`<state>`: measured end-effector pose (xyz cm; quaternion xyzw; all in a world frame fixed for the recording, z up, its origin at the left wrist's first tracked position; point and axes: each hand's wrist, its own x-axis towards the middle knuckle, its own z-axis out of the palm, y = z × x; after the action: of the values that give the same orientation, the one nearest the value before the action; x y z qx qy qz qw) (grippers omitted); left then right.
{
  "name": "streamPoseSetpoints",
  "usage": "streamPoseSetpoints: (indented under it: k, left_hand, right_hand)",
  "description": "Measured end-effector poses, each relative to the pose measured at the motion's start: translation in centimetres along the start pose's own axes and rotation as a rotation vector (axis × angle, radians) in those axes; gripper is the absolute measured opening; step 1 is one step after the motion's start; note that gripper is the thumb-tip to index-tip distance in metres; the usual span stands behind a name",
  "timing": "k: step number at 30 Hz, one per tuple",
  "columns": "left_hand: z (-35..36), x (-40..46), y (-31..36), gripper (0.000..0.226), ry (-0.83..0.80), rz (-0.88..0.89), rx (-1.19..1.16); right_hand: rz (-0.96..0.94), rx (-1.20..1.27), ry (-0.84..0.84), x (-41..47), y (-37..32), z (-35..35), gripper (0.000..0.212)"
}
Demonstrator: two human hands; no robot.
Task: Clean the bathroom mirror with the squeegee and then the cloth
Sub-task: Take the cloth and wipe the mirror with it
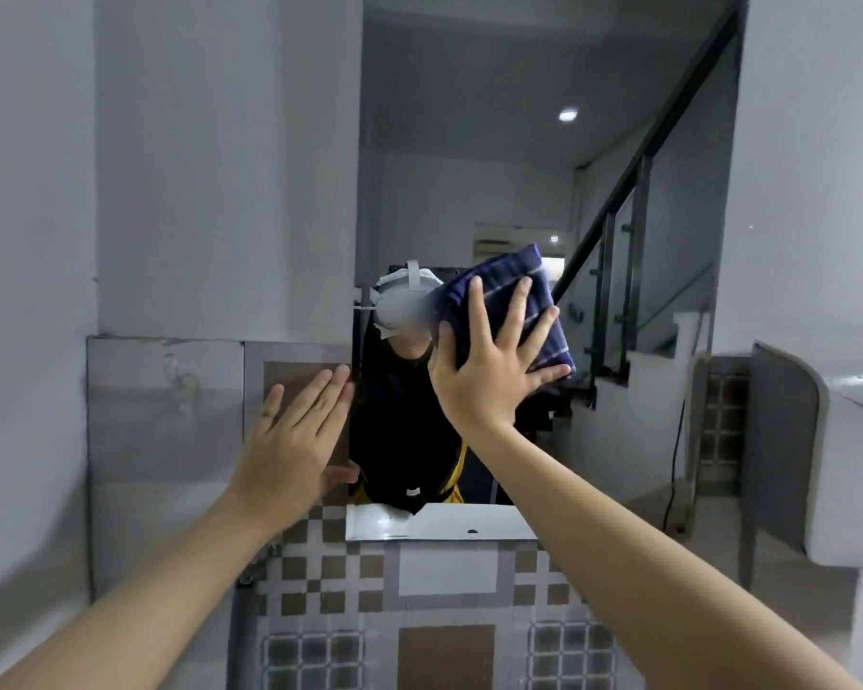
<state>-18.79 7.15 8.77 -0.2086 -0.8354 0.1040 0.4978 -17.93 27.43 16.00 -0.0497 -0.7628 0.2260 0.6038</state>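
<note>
A tall frameless mirror hangs on the wall ahead of me. My right hand presses a folded dark blue cloth with thin pale stripes flat against the glass, fingers spread straight over it. My left hand lies flat on the tiled wall just left of the mirror's lower left edge, fingers straight, its thumb touching the mirror edge. No squeegee is in view.
A white ledge runs under the mirror. Patterned brown and grey tiles cover the wall below. A white rounded fixture juts out on the right. A small clear hook sticks to the tile at left.
</note>
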Motion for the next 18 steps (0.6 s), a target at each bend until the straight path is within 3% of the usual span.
streamPoseSetpoints:
  k: [6,13,18]
  left_hand:
    - [0.0,-0.4,0.2,0.087,0.034,0.013,0.022]
    - [0.3,-0.9,0.2,0.076,0.044,0.029,0.056]
    - [1.0,-0.9,-0.1,0.08,0.05,0.044,0.129]
  right_hand:
    - [-0.423,-0.129,-0.078,-0.3,-2.5,1.2,0.054]
    - [-0.904,-0.295,-0.166,1.0,2.7,-0.7,0.052]
    - [-0.958,-0.35,-0.106,2.6,8.6,-3.0,0.054]
